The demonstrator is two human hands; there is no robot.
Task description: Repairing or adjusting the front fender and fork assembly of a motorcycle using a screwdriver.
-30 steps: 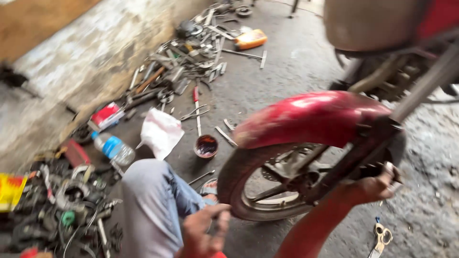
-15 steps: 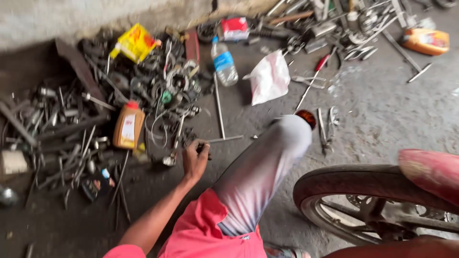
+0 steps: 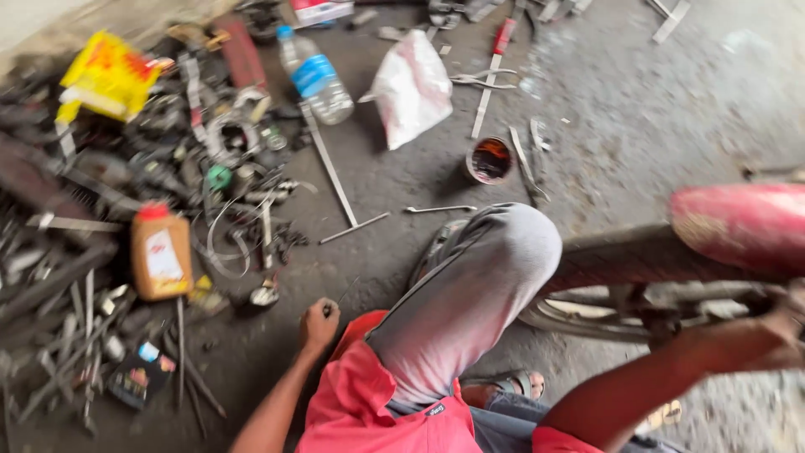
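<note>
Left hand (image 3: pixel 319 323) fingers pinching thin rod (image 3: pixel 345 291), orange bottle (image 3: pixel 161 252) nearby

The grey, stained concrete floor (image 3: pixel 637 109) carried scattered metal tools at nine o'clock, an orange plastic oil bottle (image 3: pixel 161 252) among them, a clear water bottle (image 3: pixel 315 75) and white bag (image 3: pixel 411 88) toward twelve.

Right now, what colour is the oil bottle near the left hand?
Orange, with a red cap: the oil bottle shows clearly in the head view.
</note>
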